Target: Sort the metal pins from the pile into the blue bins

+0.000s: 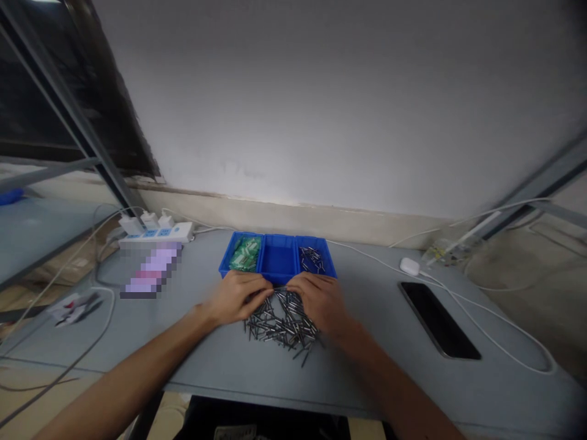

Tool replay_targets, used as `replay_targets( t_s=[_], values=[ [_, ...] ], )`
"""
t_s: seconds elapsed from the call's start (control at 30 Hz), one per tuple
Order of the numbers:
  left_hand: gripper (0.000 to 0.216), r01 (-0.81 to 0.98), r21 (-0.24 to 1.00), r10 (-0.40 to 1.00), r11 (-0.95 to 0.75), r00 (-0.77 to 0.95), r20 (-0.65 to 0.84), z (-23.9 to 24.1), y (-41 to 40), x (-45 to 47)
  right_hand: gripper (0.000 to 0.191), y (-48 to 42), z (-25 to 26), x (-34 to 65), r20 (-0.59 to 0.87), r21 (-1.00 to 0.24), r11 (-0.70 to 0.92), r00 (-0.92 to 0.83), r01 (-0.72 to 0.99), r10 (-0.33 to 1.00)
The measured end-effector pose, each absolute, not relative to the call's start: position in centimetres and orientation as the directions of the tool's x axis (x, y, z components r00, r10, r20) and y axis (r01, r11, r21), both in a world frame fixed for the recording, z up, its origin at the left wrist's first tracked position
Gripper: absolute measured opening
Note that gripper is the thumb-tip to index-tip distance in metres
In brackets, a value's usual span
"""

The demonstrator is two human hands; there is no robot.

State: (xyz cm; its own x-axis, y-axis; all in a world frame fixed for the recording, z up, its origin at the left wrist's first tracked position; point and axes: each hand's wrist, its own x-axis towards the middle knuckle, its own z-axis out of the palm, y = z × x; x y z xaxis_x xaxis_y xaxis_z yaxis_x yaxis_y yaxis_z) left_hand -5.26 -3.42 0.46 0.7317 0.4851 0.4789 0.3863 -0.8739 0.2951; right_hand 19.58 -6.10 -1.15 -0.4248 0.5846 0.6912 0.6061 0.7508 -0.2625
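A heap of several small metal pins (282,324) lies on the grey table (229,360) in front of me. My left hand (238,296) rests at the heap's left edge, fingers curled and pressed together over the pins. My right hand (318,299) covers the heap's right side, fingers bent down into it. What either hand pinches is hidden. Just behind the hands stands a blue tray (279,260) with three compartments: green parts (245,253) on the left, a bare middle, more metal pins (312,258) on the right.
A white power strip (156,234) with chargers and cables sits at the back left, a blurred pink object (151,269) beside it. A dark phone (438,318), a white earbud case (409,266) and a white cable (504,342) lie on the right. The wall is close behind.
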Motion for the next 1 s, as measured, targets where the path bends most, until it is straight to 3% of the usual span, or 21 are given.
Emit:
replay_targets(
  t_s=[0.1,0.2,0.27,0.4,0.5,0.6,1.0],
  values=[
    [0.029,0.432,0.305,0.529,-0.849,0.703,0.475,0.4,-3.0,-5.7,0.023,-5.8,-0.4,20.8,0.763,-0.311,0.692,-0.263,0.651,0.590],
    [0.030,0.503,0.296,0.584,-0.812,0.709,0.395,0.2,-2.5,-6.1,0.015,-5.2,0.3,22.1,0.770,-0.398,0.492,-0.010,0.774,0.637],
    [0.030,0.525,0.274,0.592,-0.806,0.729,0.343,0.1,-2.3,-6.3,0.018,-4.8,0.4,22.6,0.759,-0.378,0.393,0.037,0.838,0.650],
    [0.029,0.510,0.262,0.572,-0.819,0.761,0.307,0.1,-2.5,-6.2,0.019,-4.7,-0.2,22.4,0.695,-0.293,0.493,-0.172,0.819,0.698],
    [0.030,0.503,0.263,0.564,-0.823,0.779,0.274,0.1,-2.6,-6.0,0.020,-5.3,-0.8,21.3,0.511,-0.251,0.627,-0.449,0.737,0.733],
    [0.030,0.500,0.276,0.563,-0.821,0.792,0.237,0.0,-2.7,-5.8,0.020,-5.7,-1.2,20.4,0.333,-0.221,0.672,-0.594,0.706,0.733],
    [0.030,0.501,0.296,0.569,-0.813,0.789,0.230,-0.1,-2.7,-5.8,0.011,-6.0,-0.9,20.3,0.257,-0.195,0.627,-0.578,0.754,0.775]
  ],
)
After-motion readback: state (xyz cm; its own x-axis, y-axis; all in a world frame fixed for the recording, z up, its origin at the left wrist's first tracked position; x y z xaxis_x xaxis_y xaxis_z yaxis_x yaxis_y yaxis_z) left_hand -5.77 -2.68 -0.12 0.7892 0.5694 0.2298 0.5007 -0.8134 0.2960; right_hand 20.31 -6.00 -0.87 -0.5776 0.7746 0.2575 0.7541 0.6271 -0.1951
